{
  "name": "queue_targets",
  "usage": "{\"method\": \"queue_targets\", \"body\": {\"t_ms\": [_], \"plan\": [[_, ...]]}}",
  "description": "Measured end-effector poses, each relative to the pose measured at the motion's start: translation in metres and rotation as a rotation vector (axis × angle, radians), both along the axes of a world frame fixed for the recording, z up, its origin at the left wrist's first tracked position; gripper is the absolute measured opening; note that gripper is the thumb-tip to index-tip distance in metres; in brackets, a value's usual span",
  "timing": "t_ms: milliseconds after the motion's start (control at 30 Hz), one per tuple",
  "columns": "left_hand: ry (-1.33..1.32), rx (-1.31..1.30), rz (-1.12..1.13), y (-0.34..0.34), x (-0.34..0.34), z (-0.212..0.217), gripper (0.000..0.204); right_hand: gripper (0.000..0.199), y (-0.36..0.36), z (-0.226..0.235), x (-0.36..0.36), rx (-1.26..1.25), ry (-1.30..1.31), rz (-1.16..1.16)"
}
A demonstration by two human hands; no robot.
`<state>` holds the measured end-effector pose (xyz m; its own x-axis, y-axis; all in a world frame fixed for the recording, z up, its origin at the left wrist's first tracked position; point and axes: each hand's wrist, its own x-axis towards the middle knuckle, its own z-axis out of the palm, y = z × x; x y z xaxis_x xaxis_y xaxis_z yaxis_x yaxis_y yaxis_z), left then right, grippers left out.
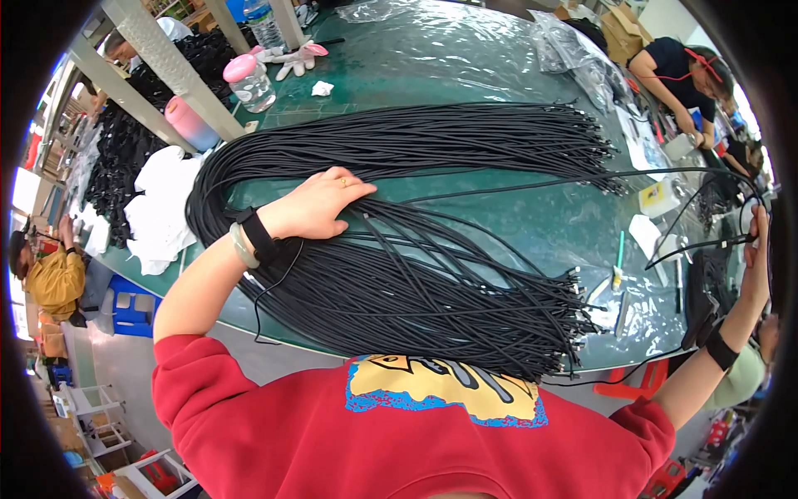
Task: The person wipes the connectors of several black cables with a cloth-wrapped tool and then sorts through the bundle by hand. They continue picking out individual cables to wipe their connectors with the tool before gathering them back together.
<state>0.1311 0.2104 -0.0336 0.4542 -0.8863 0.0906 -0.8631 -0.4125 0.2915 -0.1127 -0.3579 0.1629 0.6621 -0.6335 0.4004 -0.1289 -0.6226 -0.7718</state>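
A large bundle of long black cables (399, 137) lies bent in a U on the table, its cut or tipped ends fanned out at the right. My left hand (320, 204) rests on the near arm of the bundle, thumb apart from the fingers, palm down on the cables. Far out at the right edge, my right hand (755, 249) is raised with its fingers closed round a single black cable (665, 172). That cable runs back leftward across the table and loops near the hand. Black bands circle both wrists, with thin wires attached.
The green table (490, 195) carries plastic sheeting (573, 54), a pink-lidded bottle (249, 83), a pink-blue bottle (189, 123), gloves (295, 58) and white cloth (162, 212). Metal posts (179, 66) rise at the left. A person (677, 87) works at the far right; another sits left.
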Motion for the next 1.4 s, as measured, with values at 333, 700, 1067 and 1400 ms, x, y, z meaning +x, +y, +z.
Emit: {"method": "queue_targets", "body": {"t_ms": [333,700,1067,1400], "plan": [[0.241,0.285,-0.096,0.007,-0.001,0.007,0.032,0.023,0.023,0.036,-0.023,-0.124,-0.232,-0.015],[0.185,-0.095,-0.025,-0.065,0.000,0.147,0.063,0.023,0.186,0.082,0.055,0.010,-0.172,0.532],[0.837,-0.455,0.381,-0.114,0.083,0.136,0.080,0.019,0.181,0.046,0.170,0.408,-0.136,0.889],[1.089,-0.865,0.446,-0.029,0.206,0.167,0.063,0.013,0.100,-0.047,0.299,0.890,0.008,0.658]]}}
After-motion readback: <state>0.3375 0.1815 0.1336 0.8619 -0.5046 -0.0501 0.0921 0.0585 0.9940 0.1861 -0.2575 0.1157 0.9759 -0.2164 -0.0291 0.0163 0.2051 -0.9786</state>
